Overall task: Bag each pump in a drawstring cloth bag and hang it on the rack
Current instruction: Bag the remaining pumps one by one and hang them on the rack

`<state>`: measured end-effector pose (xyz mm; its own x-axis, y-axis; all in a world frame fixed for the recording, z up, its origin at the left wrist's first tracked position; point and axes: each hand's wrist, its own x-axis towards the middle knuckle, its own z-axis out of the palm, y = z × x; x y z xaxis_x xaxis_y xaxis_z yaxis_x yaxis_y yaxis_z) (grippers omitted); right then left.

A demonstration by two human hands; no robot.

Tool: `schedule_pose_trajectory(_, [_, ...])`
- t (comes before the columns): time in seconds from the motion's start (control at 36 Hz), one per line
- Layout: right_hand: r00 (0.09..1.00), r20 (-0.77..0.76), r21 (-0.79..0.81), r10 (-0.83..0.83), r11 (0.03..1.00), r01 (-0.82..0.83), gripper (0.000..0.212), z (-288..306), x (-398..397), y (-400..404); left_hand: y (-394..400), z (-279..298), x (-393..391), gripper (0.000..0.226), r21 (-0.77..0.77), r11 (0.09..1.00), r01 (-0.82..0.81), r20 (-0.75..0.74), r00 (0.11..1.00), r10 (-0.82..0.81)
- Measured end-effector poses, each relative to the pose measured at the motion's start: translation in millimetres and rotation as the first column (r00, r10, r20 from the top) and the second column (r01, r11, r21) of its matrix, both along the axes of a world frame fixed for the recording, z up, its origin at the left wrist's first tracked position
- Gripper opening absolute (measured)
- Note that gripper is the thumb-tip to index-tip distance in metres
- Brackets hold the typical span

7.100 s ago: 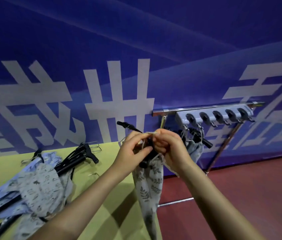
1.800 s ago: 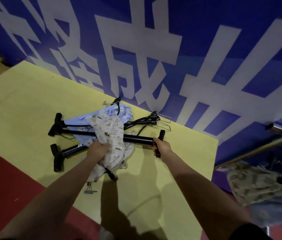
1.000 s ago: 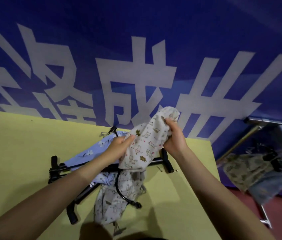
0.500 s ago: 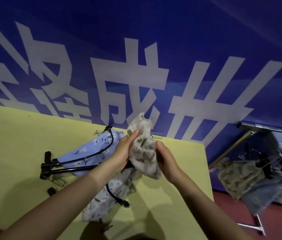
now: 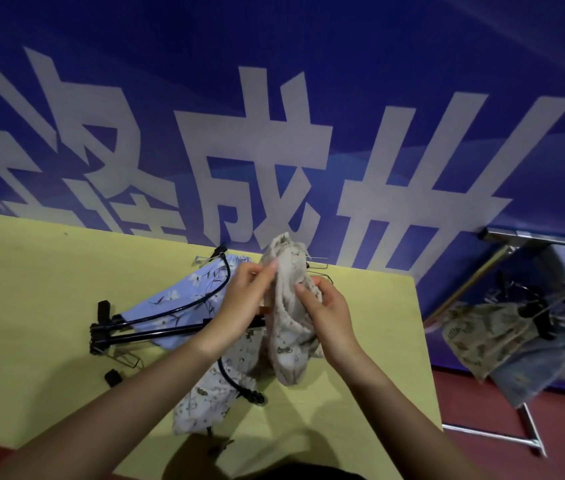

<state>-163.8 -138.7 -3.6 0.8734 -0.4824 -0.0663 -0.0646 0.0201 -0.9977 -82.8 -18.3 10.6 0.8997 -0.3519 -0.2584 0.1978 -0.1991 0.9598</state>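
Note:
I hold a beige printed drawstring bag (image 5: 289,327) up over the yellow table (image 5: 31,289). My left hand (image 5: 243,303) pinches its left edge near the top. My right hand (image 5: 326,313) grips the cloth from the right. Behind my hands, black pumps (image 5: 142,332) with a hose lie on the table over a blue floral bag (image 5: 184,299). Another pale printed bag (image 5: 205,396) lies below them. At the far right the metal rack (image 5: 503,237) carries several bagged pumps (image 5: 503,337), blurred.
A blue banner wall with large white characters stands right behind the table. Wire hangers (image 5: 315,268) lie by the table's back edge, and a small black piece (image 5: 113,377) lies near the pumps. Red floor (image 5: 503,459) shows to the right, under the rack's foot.
Both hands have shifted slightly on the beige bag, gathering its top so that it now hangs lower and more bunched. The view has tilted a little; the pumps on the table have not moved.

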Motion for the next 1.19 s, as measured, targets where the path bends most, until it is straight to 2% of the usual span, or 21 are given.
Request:
schedule_pose_trajectory(0.06, [0.999,0.004,0.041,0.035,0.999,-0.035,0.013,-3,1,3,-1,2,-6,0.044,0.011,0.985,0.171,-0.098,0.981,-0.169])
schedule_pose_trajectory(0.08, [0.999,-0.004,0.079,0.045,0.996,-0.045,0.016,-6,2,4,-2,1,-8,0.042,0.042,0.979,0.201,-0.092,0.976,-0.197])
schedule_pose_trajectory(0.17, [0.999,-0.026,0.223,0.044,0.974,-0.037,0.024,-18,4,5,-3,-3,-5,0.026,0.081,0.993,0.089,-0.058,0.995,-0.084])
schedule_pose_trajectory(0.28, [0.991,-0.074,0.430,-0.108,0.893,0.129,0.020,-29,1,-2,10,-9,4,0.030,-0.202,0.974,-0.100,-0.331,0.943,0.028])
schedule_pose_trajectory(0.36, [0.948,-0.183,0.300,-0.262,0.903,0.307,0.018,-46,-5,-17,26,-9,15,0.030,-0.343,0.903,-0.259,-0.489,0.870,0.064])
schedule_pose_trajectory(0.44, [0.935,-0.228,0.197,-0.271,0.928,0.317,0.025,-59,-12,-29,39,-6,23,0.031,-0.430,0.835,-0.343,-0.622,0.783,0.001])
schedule_pose_trajectory(0.56, [0.937,-0.290,0.156,-0.196,0.956,0.248,0.021,-62,-14,-31,42,-5,21,0.035,-0.443,0.871,-0.215,-0.609,0.785,-0.116])
schedule_pose_trajectory(0.61, [0.936,-0.322,0.268,-0.140,0.935,0.232,0.023,-60,-13,-33,43,-6,19,0.037,-0.435,0.897,-0.083,-0.559,0.806,-0.196])
schedule_pose_trajectory(0.67, [0.941,-0.334,0.494,-0.046,0.842,0.217,0.017,-59,-10,-39,45,-8,20,0.032,-0.328,0.941,0.079,-0.457,0.859,-0.232])
schedule_pose_trajectory(0.72, [0.945,-0.325,0.727,0.023,0.645,0.234,0.016,-55,-8,-46,49,-12,23,0.032,-0.195,0.960,0.202,-0.372,0.890,-0.263])
schedule_pose_trajectory(0.78, [0.952,-0.302,0.857,0.043,0.450,0.251,0.018,-51,-7,-54,51,-15,28,0.033,-0.088,0.966,0.242,-0.352,0.900,-0.257])
schedule_pose_trajectory(0.83, [0.962,-0.269,0.912,0.055,0.336,0.236,0.021,-42,-8,-57,53,-22,39,0.032,-0.082,0.976,0.204,-0.398,0.891,-0.220])
schedule_pose_trajectory(0.86, [0.965,-0.253,0.926,0.070,0.306,0.220,0.022,-38,-9,-57,53,-23,43,0.029,-0.137,0.982,0.127,-0.463,0.869,-0.177])
schedule_pose_trajectory(0.92, [0.975,-0.198,0.949,0.101,0.270,0.164,0.028,-30,-10,-55,50,-26,54,0.025,-0.263,0.956,-0.127,-0.646,0.759,-0.077])
schedule_pose_trajectory(0.97, [0.980,-0.117,0.964,0.161,0.254,0.074,0.038,-31,-10,-52,44,-26,63,0.022,-0.378,0.869,-0.319,-0.732,0.678,-0.069])
schedule_pose_trajectory(1.03, [0.973,-0.102,0.963,0.208,0.265,0.044,0.035,-36,-9,-44,35,-27,68,0.013,-0.473,0.805,-0.359,-0.720,0.684,-0.118])
schedule_pose_trajectory(1.08, [0.958,-0.177,0.941,0.227,0.325,0.097,0.028,-47,-5,-33,28,-36,76,0.059,-0.543,0.758,-0.363,-0.697,0.698,-0.165])
schedule_pose_trajectory(1.11, [0.945,-0.235,0.922,0.228,0.361,0.142,0.028,-55,-3,-27,25,-38,80,0.073,-0.552,0.753,-0.358,-0.697,0.694,-0.181])
schedule_pose_trajectory(1.14, [0.929,-0.289,0.902,0.232,0.392,0.183,0.028,-65,-2,-22,22,-40,81,0.070,-0.560,0.764,-0.321,-0.687,0.695,-0.212])
schedule_pose_trajectory(1.17, [0.911,-0.335,0.863,0.239,0.467,0.194,0.028,-74,-1,-18,18,-39,81,0.052,-0.564,0.784,-0.258,-0.674,0.693,-0.257])
schedule_pose_trajectory(1.19, [0.882,-0.410,0.776,0.231,0.596,0.205,0.027,-86,-1,-17,13,-36,80,0.026,-0.542,0.818,-0.192,-0.665,0.693,-0.278])
